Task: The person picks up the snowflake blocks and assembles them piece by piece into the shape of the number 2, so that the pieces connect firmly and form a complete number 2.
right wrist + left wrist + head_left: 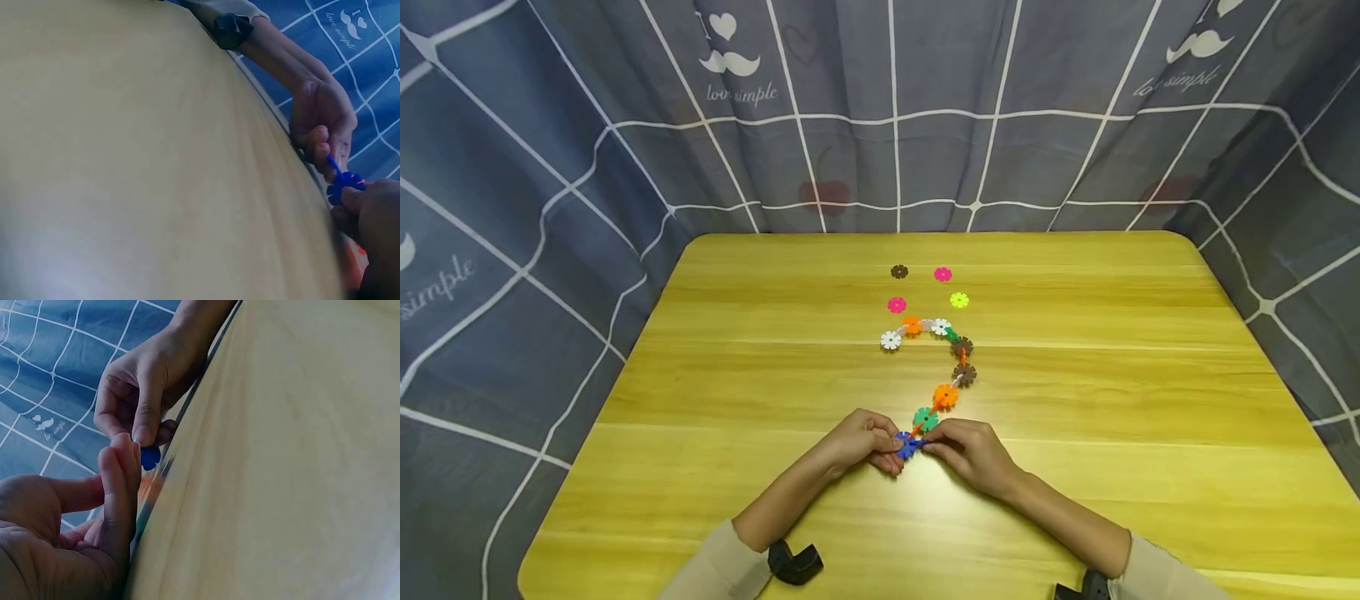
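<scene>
A curved chain of slotted plastic discs lies on the table, with a green disc point(926, 419), an orange disc point(945, 395) and a brown disc point(964, 374) among its links. At its near end, my left hand point(868, 442) pinches a blue slotted disc point(906, 446) between thumb and fingers. From the other side, my right hand point(973, 454) pinches a second blue disc point(345, 186), which meets the first one edge-on. How deep the two slots interlock is hidden by fingers. In the left wrist view, the right hand point(147, 387) shows its thumb on blue plastic.
Beyond the chain lie loose discs: a dark brown one point(899, 272), two pink ones point(943, 274) and a yellow-green one point(959, 300). The chain's far end is a white disc point(891, 340). A grey checked curtain point(850, 158) surrounds the wooden table point(737, 333).
</scene>
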Demonstrator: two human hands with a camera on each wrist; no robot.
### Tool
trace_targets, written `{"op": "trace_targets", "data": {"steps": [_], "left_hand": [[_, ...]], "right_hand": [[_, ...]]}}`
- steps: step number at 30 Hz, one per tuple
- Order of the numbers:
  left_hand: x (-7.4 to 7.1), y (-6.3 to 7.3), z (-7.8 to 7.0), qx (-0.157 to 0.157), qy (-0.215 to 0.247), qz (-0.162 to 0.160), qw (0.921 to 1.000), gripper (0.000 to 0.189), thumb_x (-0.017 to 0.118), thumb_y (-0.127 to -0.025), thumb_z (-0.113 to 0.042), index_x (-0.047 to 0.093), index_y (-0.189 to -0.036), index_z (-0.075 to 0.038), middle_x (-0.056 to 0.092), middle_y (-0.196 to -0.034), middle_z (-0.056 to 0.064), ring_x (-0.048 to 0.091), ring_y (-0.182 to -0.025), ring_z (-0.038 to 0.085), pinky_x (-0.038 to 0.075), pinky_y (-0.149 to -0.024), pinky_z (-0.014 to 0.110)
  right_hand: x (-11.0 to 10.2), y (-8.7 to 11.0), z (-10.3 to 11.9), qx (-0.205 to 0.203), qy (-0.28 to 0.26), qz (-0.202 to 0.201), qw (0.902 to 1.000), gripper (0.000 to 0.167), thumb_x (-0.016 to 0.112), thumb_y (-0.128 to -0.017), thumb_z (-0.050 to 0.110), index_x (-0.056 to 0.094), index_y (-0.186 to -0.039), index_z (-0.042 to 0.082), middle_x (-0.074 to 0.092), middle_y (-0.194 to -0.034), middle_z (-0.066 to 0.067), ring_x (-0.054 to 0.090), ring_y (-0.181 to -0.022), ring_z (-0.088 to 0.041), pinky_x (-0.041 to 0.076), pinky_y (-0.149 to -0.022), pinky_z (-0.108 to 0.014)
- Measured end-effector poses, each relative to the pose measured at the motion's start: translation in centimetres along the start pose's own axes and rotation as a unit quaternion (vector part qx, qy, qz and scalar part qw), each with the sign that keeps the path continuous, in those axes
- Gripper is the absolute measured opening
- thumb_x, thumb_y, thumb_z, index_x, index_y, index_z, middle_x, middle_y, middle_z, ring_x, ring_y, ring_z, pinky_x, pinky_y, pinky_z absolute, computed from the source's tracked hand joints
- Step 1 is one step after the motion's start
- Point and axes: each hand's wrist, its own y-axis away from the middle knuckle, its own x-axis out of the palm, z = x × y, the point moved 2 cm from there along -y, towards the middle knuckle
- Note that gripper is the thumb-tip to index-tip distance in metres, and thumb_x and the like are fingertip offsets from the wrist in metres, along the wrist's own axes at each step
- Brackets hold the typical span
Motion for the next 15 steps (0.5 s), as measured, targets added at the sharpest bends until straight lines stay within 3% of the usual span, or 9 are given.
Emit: {"op": "trace_targets", "data": {"steps": [9,15], "left_hand": [[0.03,-0.06,-0.16,-0.009,-0.001,-0.008,0.9999,0.007,0.055,-0.087,0.007,0.057,-0.080,0.007,0.064,-0.061,0.012,0.063,-0.053,0.017,0.054,-0.054,0.027],[0.10,-0.07,-0.20,-0.007,0.004,-0.014,0.9999,0.008,0.055,-0.086,0.008,0.057,-0.079,0.006,0.063,-0.060,0.010,0.063,-0.052,0.016,0.054,-0.053,0.026]], "right_hand": [[0.41,-0.46,0.22,-0.094,0.008,-0.029,0.9951,0.022,0.072,-0.071,-0.009,0.067,-0.087,0.005,0.067,-0.083,0.000,0.063,-0.073,-0.008,0.050,-0.068,-0.017],[0.54,-0.47,0.34,-0.098,0.014,-0.041,0.9942,0.025,0.073,-0.067,-0.011,0.067,-0.086,0.005,0.067,-0.082,-0.001,0.064,-0.072,-0.010,0.050,-0.068,-0.018]]}}
